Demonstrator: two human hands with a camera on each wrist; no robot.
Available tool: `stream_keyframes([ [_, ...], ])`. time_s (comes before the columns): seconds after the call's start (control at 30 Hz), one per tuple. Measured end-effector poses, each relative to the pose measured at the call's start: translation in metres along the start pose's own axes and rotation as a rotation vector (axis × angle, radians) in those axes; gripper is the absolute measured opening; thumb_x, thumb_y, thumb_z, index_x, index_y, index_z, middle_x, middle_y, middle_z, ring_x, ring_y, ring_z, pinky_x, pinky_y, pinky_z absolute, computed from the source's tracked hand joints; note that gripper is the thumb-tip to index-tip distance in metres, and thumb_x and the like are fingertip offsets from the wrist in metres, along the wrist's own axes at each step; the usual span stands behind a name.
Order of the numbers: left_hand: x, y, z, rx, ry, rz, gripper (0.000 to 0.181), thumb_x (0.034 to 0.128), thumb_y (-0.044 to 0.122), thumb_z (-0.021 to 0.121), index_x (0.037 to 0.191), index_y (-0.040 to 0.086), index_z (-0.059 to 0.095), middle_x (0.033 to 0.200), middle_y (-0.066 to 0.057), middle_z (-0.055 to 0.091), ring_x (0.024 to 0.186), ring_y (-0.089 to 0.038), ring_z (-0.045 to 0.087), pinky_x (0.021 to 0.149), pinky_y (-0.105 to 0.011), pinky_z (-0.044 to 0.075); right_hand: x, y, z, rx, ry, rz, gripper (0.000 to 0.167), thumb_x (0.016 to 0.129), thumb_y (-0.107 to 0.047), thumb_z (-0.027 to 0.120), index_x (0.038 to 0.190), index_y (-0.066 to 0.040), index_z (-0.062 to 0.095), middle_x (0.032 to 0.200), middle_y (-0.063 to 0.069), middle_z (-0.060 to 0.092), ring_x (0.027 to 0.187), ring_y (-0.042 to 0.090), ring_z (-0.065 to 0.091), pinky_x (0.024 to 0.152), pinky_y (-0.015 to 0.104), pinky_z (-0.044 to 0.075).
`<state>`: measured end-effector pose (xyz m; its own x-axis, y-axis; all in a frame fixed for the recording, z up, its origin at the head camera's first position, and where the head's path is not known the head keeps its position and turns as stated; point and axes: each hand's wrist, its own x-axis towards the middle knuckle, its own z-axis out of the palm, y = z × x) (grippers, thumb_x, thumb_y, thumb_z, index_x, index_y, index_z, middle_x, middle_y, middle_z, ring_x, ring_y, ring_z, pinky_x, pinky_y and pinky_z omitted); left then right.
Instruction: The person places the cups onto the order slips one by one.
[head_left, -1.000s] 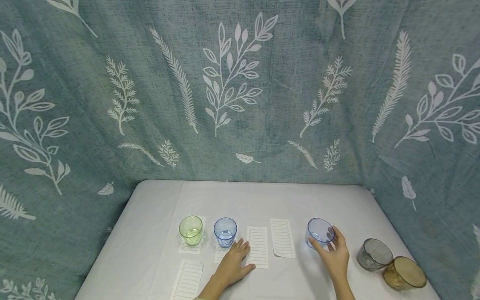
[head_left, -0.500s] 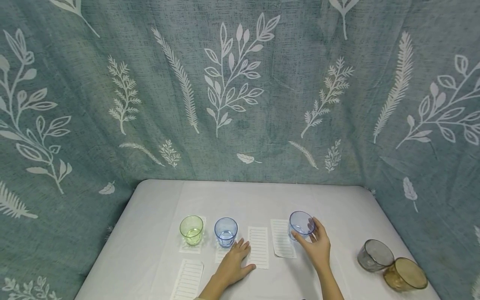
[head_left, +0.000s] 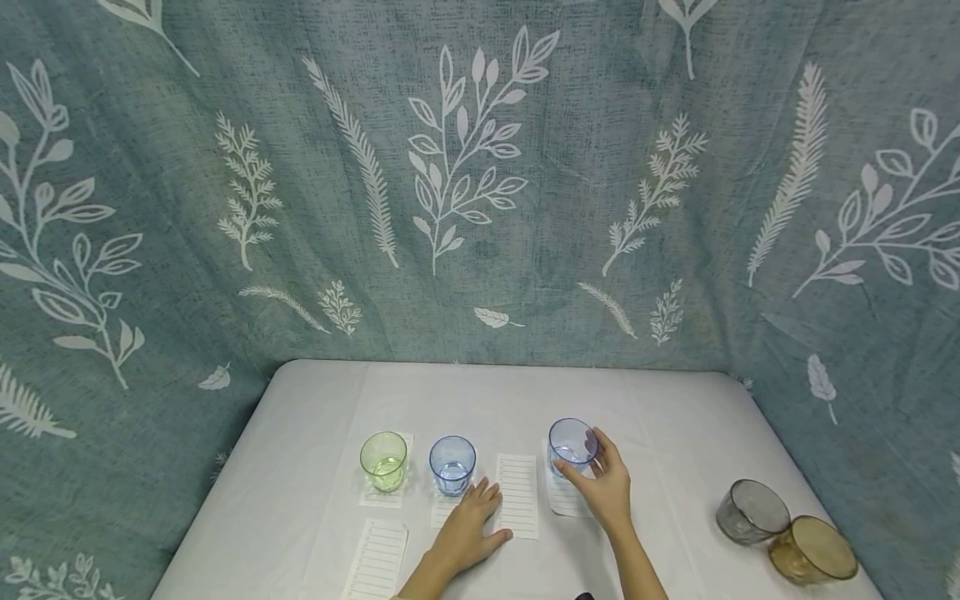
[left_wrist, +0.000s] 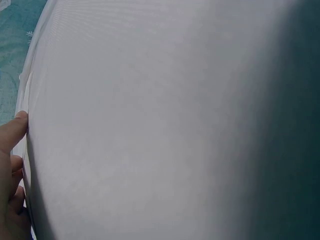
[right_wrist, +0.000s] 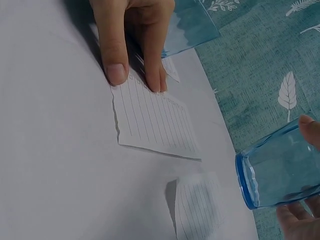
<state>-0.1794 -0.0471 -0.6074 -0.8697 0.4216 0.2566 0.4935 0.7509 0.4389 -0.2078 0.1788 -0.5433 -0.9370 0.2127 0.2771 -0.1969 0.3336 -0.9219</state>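
My right hand [head_left: 606, 487] grips a clear blue glass [head_left: 572, 448] by its side, thumb in front and fingers behind. This glass is over the upper part of a lined paper slip [head_left: 567, 502]. In the right wrist view the held glass [right_wrist: 280, 167] appears at the right, apart from the table. My left hand [head_left: 468, 529] rests on the table with its fingers spread, touching the edge of another lined slip [head_left: 517, 497]. Just beyond its fingertips stands a second blue glass [head_left: 452, 467] on a slip. Only part of the left hand [left_wrist: 12, 170] shows in the left wrist view.
A green glass [head_left: 384, 462] stands on a slip at the left, with another lined slip [head_left: 375, 560] nearer. At the right, a grey glass [head_left: 752, 512] and an amber glass [head_left: 812, 550] stand side by side. A patterned curtain [head_left: 525, 208] hangs behind the white table [head_left: 300, 467].
My right hand has carried the blue glass leftward, from bare table to over the rightmost lined slip. The left hand has stayed in place.
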Motion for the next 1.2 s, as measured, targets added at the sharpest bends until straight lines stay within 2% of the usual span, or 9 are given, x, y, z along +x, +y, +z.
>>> stream_keyframes([
  [0.2, -0.001, 0.0, -0.001, 0.009, 0.0, 0.006, 0.057, 0.0812, 0.039, 0.069, 0.122, 0.0, 0.06, 0.134, -0.012, 0.054, 0.129, -0.032, 0.043, 0.106, -0.048, 0.036, -0.002, 0.0, 0.014, -0.003, -0.028, -0.038, 0.082, 0.069, -0.007, 0.083, 0.135, 0.011, 0.038, 0.136, 0.032, 0.042, 0.124, 0.049, 0.041, 0.1, 0.044, 0.039],
  [0.5, -0.002, -0.001, 0.001, -0.011, -0.013, -0.004, 0.057, 0.0816, 0.038, 0.069, 0.123, 0.0, 0.06, 0.135, -0.012, 0.053, 0.131, -0.031, 0.042, 0.107, -0.048, 0.034, -0.007, 0.0, 0.032, 0.016, -0.058, -0.037, 0.081, 0.068, -0.007, 0.083, 0.134, 0.011, 0.04, 0.136, 0.031, 0.044, 0.122, 0.049, 0.044, 0.099, 0.045, 0.041],
  [0.9, -0.002, -0.004, 0.004, -0.004, 0.002, 0.023, 0.057, 0.0818, 0.039, 0.068, 0.123, 0.0, 0.06, 0.134, -0.012, 0.054, 0.13, -0.032, 0.043, 0.107, -0.048, 0.035, -0.011, 0.0, 0.048, 0.037, -0.107, -0.037, 0.08, 0.069, -0.009, 0.083, 0.134, 0.011, 0.04, 0.133, 0.034, 0.044, 0.122, 0.049, 0.045, 0.098, 0.047, 0.042],
  [1.0, -0.001, -0.004, 0.004, -0.001, 0.005, 0.03, 0.056, 0.082, 0.039, 0.068, 0.123, 0.001, 0.06, 0.134, -0.013, 0.054, 0.13, -0.032, 0.043, 0.107, -0.048, 0.034, -0.013, -0.005, 0.05, 0.033, -0.121, -0.039, 0.079, 0.069, -0.007, 0.083, 0.133, 0.012, 0.04, 0.132, 0.036, 0.045, 0.12, 0.05, 0.045, 0.098, 0.049, 0.042],
  [1.2, -0.001, -0.005, 0.006, 0.017, 0.03, 0.062, 0.055, 0.0823, 0.038, 0.068, 0.121, 0.0, 0.061, 0.132, -0.014, 0.055, 0.129, -0.032, 0.045, 0.108, -0.046, 0.034, -0.017, -0.03, 0.05, 0.063, -0.145, -0.018, 0.076, 0.069, 0.0, 0.08, 0.13, 0.018, 0.039, 0.129, 0.04, 0.044, 0.119, 0.054, 0.044, 0.098, 0.055, 0.04],
])
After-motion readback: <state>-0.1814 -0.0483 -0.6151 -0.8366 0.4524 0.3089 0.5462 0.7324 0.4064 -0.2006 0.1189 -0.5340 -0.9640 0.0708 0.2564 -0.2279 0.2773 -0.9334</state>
